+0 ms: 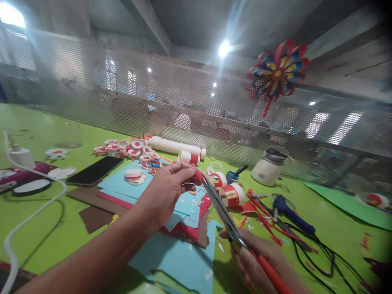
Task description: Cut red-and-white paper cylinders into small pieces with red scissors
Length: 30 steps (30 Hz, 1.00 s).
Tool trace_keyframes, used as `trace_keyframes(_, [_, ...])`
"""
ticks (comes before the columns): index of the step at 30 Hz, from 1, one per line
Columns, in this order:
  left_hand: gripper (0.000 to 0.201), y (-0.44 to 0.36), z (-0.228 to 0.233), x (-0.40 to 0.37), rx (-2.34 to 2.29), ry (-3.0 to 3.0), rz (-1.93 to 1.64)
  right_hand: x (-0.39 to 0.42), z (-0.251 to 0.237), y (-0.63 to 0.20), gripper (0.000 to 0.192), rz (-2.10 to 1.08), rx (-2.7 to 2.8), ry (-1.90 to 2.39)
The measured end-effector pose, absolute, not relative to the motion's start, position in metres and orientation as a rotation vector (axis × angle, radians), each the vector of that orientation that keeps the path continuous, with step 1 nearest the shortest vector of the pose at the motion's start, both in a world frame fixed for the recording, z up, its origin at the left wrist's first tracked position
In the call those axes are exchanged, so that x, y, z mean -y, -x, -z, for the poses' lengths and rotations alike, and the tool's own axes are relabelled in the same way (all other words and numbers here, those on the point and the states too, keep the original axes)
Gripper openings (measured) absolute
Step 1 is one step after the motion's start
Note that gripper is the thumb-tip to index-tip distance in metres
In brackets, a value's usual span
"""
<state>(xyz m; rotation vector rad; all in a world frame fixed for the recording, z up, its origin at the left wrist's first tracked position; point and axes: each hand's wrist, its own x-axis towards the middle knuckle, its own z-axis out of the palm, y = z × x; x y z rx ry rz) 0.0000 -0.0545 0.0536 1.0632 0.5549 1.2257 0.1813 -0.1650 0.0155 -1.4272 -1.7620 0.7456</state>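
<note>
My left hand (167, 185) is closed in a pinch on a small piece of red paper (197, 176) over the middle of the table. My right hand (255, 255), lower and to the right, grips a pair of scissors (222, 210) with red handles and long metal blades. The blade tips reach up to the red paper; whether they touch it I cannot tell. Beneath both hands lie blue paper sheets (186, 265) strewn with white scraps. A small white and red paper hat shape (134, 175) rests on the stack left of my left hand.
Several red and white paper discs (134, 152) are heaped behind, beside a white roll (171, 143). On the left are a phone (95, 170) and a white cable (33, 220). Paper cups (233, 194), a blue glue gun (290, 212) and a white jar (266, 169) stand or lie right.
</note>
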Motion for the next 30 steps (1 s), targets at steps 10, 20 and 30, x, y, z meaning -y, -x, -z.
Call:
trace_keyframes(10, [0.011, -0.0009, -0.0540, 0.0536, -0.606, -1.106, -1.209, 0.1665, -0.0167, -0.1836, 0.055, -0.691, 1.774, 1.444])
trace_keyframes(20, [0.013, -0.0023, -0.0522, 0.0527, -0.583, -1.145, -1.223, 0.1626, -0.0122, -0.1837, 0.062, -0.695, 1.772, 1.453])
trace_keyframes(30, [0.015, -0.0048, -0.0522, 0.0558, -0.630, -1.223, -1.258, 0.1652, -0.0209, -0.1800, 0.057, -0.568, 1.843, 1.482])
